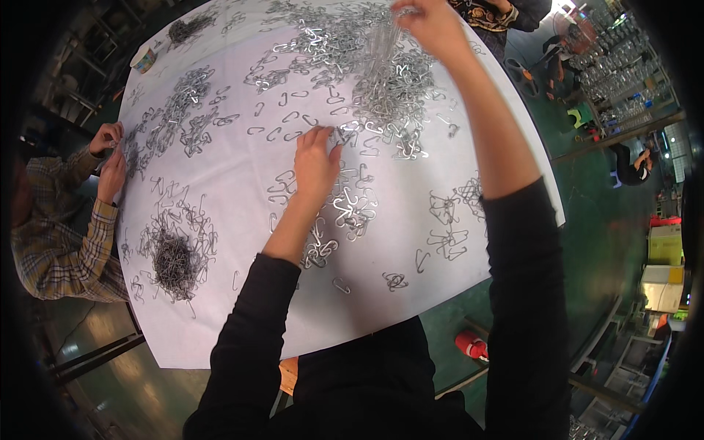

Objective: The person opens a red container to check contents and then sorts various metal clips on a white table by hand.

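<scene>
Presently, my left hand [316,164] is low over the white table cover [396,308], fingers curled and thumb to the right, at the near edge of the main pile of bent-wire hooks [396,95]. The thumb and fingertips appear slightly apart; whether a hook sits between them I cannot tell. My right hand [429,26] is at the far side of the same pile, fingers bent downward; blurred metal shows just beside it, and I cannot tell whether the grip is closed on any of it. Looser hooks [352,209] lie just below my left hand, and tangled wire clusters [447,242] lie apart, to the right.

Handling assessment: these open-ended pieces look likely to snag one another. In my judgement, small portions should be drawn from the pile's edge, low along the cover, with the left fingertips spreading them thin. Any interlocked pair should be unhooked rather than pulled, and the near hooks kept clear of my left forearm.
</scene>
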### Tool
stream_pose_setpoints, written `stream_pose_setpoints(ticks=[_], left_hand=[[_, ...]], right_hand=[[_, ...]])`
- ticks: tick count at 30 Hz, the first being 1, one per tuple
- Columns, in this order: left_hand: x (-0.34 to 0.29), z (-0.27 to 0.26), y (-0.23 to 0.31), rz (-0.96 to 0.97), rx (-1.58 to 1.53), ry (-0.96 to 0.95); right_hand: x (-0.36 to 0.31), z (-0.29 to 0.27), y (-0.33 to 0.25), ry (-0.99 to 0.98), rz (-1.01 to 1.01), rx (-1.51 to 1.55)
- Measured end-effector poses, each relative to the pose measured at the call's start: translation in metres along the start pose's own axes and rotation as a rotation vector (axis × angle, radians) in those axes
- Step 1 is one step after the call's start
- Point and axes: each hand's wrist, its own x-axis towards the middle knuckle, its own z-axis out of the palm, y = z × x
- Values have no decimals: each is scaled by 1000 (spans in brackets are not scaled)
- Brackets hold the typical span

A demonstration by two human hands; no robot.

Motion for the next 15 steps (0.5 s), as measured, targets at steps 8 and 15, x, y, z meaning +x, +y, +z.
stream_pose_setpoints(ticks=[8,15], left_hand=[[14,-6,-3,40,49,-376],[-17,-78,11,-500,-753,-449]], right_hand=[[-205,86,25,-215,515,-347],[-215,49,-103,-249,319,211]])
